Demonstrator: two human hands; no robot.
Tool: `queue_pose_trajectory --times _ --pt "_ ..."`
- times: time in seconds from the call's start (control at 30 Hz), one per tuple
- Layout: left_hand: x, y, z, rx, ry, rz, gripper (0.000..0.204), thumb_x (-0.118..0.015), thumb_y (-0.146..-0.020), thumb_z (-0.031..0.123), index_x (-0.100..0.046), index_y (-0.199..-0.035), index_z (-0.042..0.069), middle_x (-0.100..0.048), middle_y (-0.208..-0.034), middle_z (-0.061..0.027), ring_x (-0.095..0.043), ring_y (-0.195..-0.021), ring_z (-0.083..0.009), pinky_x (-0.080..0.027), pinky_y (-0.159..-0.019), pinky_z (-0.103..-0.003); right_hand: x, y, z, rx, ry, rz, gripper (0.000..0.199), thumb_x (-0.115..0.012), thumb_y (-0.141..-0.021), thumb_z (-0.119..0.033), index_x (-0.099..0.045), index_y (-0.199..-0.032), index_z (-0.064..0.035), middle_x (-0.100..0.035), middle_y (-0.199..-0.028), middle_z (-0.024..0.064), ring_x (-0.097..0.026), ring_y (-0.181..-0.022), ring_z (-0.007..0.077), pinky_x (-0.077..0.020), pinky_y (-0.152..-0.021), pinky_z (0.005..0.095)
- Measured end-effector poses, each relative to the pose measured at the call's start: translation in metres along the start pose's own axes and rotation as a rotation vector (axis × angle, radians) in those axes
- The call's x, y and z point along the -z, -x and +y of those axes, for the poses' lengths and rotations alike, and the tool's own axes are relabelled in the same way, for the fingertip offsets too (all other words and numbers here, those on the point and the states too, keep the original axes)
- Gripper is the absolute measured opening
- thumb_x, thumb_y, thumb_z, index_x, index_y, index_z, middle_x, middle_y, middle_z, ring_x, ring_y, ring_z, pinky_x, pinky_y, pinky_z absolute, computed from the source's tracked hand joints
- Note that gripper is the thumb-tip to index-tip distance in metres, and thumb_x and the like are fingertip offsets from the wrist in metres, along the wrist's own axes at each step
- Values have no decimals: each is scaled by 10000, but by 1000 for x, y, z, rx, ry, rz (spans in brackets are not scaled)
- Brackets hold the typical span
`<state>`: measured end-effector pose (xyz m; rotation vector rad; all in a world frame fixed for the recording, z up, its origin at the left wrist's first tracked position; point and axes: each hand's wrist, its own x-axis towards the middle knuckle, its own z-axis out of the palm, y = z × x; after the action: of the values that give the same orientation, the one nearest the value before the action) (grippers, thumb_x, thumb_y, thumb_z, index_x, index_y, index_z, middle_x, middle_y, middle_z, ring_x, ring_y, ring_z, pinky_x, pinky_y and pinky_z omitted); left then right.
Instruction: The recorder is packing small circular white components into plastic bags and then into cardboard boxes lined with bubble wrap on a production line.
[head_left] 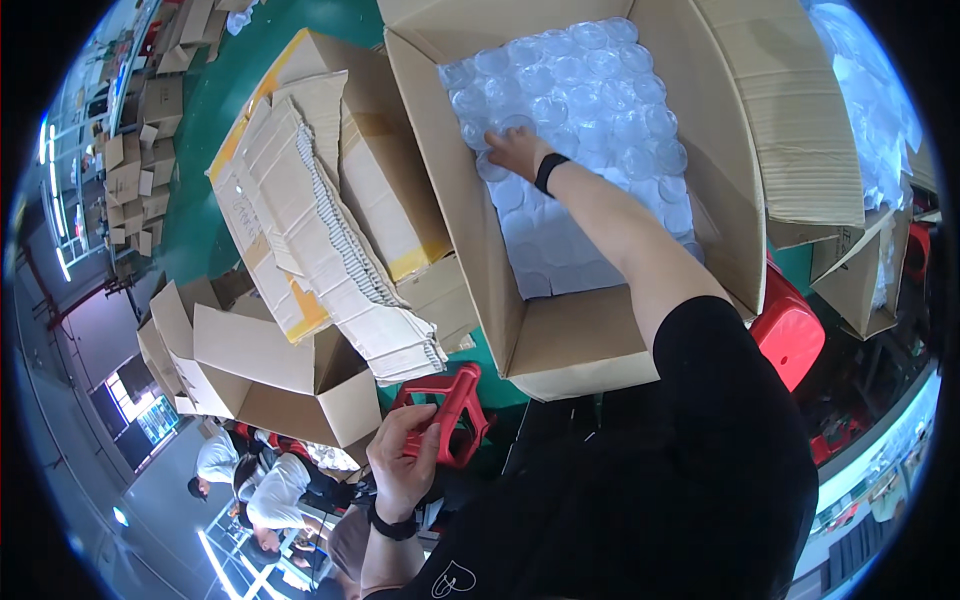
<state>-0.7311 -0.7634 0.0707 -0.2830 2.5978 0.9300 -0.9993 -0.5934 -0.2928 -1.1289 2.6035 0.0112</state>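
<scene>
Right hand (pixel 515 150) reaches deep into large open cardboard box (pixel 560 340), fingers spread flat on sheet of clear plastic cups (pixel 590 100), gripping nothing. Left hand (pixel 400 455), near left, fingers closed around red plastic stool (pixel 455 410); stool's long axis tilts far-right. Flattened carton stack (pixel 320 220) lies left of box.

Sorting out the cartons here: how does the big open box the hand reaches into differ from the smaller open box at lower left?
The big open box is packed with clear round plastic lids, and the right hand reaches in; the smaller open box shows no contents and no hand touches it. The big box is much larger and sits higher in view. Both are plain brown cardboard with flaps open.
</scene>
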Motion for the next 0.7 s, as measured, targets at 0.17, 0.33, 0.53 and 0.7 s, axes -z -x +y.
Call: queue_pose_trajectory --times 0.17,0.33,0.53,0.7 --pt "0 11 4 22 13 5 196 -661 -790 32 -634 -983 12 -650 -952 -142 -635 -894 -273 -491 -786 -327 2 5 27 126 -210 52 276 -519 -831 -163 -596 -1095 -186 -400 -1298 117 -567 -1014 342 -491 -829 412" --pt "1 20 0 17 27 56 200 -665 -788 32 -632 -984 6 -647 -956 -146 -634 -891 -273 -490 -790 -329 21 21 38 245 -298 107 300 -500 -831 -123 -598 -1108 -181 -389 -1338 110 -571 -1023 316 -497 -843 404" --pt "-11 29 -4 52 68 76 187 -647 -794 15 -634 -981 13 -651 -957 -124 -631 -865 -237 -481 -772 -299 5 5 27 197 -80 54 296 -509 -819 -111 -608 -1090 -175 -424 -1316 96 -584 -1011 286 -508 -815 389" --pt "-17 39 -1 51 19 86 198 -650 -781 7 -636 -979 14 -650 -953 -127 -633 -879 -249 -479 -777 -305 2 0 15 216 -32 100 246 -527 -775 -107 -605 -1007 -132 -452 -1249 99 -595 -915 302 -516 -791 388"
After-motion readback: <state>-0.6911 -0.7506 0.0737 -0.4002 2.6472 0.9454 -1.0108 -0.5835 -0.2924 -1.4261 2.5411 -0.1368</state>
